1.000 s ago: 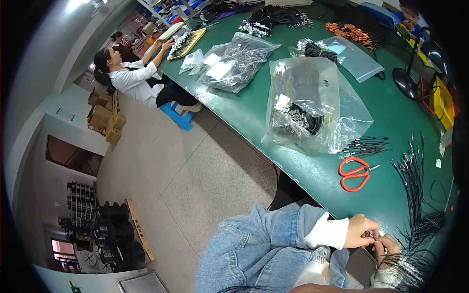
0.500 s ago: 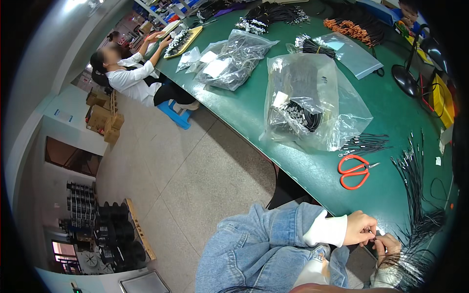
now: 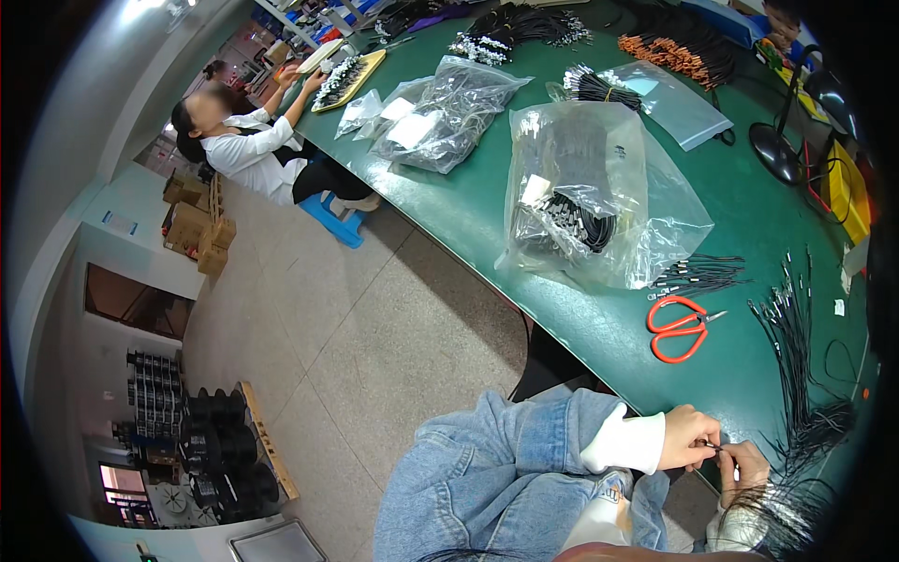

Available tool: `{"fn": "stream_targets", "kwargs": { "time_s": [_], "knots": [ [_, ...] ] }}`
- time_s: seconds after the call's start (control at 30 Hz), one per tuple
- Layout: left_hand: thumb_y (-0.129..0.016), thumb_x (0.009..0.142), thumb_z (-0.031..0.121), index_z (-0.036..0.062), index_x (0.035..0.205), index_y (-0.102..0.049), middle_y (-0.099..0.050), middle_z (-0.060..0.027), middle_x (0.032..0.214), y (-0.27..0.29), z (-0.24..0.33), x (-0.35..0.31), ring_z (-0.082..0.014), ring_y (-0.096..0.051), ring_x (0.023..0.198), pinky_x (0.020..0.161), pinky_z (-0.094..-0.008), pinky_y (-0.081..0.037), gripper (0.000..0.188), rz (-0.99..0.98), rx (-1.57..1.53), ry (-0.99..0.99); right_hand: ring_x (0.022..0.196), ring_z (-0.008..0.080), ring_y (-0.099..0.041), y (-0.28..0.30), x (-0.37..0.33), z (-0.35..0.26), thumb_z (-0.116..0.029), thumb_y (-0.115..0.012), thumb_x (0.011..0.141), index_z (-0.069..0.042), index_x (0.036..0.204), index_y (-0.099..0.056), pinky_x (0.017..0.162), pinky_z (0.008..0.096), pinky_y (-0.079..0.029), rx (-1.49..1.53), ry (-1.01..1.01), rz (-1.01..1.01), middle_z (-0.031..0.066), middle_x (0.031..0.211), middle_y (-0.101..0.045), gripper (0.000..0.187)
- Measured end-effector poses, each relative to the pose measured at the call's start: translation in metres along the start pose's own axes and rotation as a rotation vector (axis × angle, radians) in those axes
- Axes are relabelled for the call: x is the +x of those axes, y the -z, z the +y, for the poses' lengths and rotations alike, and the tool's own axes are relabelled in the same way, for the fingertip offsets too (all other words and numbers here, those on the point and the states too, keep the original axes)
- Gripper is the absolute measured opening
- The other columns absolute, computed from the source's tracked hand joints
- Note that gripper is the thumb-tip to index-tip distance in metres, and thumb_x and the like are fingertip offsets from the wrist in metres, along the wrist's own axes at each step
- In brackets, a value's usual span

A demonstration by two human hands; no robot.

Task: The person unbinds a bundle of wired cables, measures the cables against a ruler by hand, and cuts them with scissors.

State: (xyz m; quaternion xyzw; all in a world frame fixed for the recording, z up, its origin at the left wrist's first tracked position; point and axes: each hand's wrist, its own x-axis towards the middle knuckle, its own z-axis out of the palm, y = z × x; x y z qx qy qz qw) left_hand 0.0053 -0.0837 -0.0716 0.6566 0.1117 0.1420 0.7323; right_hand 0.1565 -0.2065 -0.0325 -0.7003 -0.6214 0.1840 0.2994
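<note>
My left hand [image 3: 689, 438] and my right hand [image 3: 746, 466] meet at the table's near edge, both with fingers pinched. Between their fingertips is a thin black cable [image 3: 713, 447]; most of it is hidden by the fingers. Just beyond my right hand lies a loose bundle of black cables [image 3: 794, 356] with small metal ends. Farther off, red-handled scissors [image 3: 682, 330] rest on the green table [image 3: 609, 323], apart from both hands. A smaller group of black cables [image 3: 698, 273] lies above the scissors.
A large clear plastic bag [image 3: 599, 178] with coiled cables stands past the scissors; another bag [image 3: 449, 112] lies farther left. A black lamp [image 3: 775, 155] and a yellow bin [image 3: 847, 197] are at the right. A seated co-worker [image 3: 248, 150] handles a yellow tray [image 3: 351, 82] at the far left.
My fingertips have shifted slightly, and more of the black cable shows between them. My right hand has turned a little. The things on the table stay in place.
</note>
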Motion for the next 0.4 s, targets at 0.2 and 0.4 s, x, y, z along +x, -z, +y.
{"fn": "stream_targets", "kwargs": {
  "time_s": [0.2,0.4],
  "knots": [
    [-0.06,0.082,0.01,-0.0013,0.083,-0.057,-0.064,-0.0087,0.058,0.0,0.001,0.001,-0.019,-0.064,0.052,0.05,-0.0293,-0.048,0.012,0.029,0.117,-0.049,0.05,0.0212,-0.05,-0.001,-0.001,0.001,0.001,-0.058,0.077,0.002,0.076,-0.059,0.047,0.0301,-0.036,0.011,-0.078,-0.012,0.0094,0.061,-0.053,0.001],
    [-0.063,0.081,0.014,0.0005,0.086,-0.06,-0.064,-0.0092,0.058,0.0,-0.009,0.001,-0.0208,-0.065,0.053,0.052,-0.0316,-0.05,0.015,0.039,0.189,-0.111,0.051,0.0203,-0.051,0.002,0.001,0.001,0.0,-0.059,0.078,0.001,0.078,-0.06,0.047,0.0302,-0.036,0.02,0.007,-0.043,0.0096,0.061,-0.054,0.002]
  ]
}}
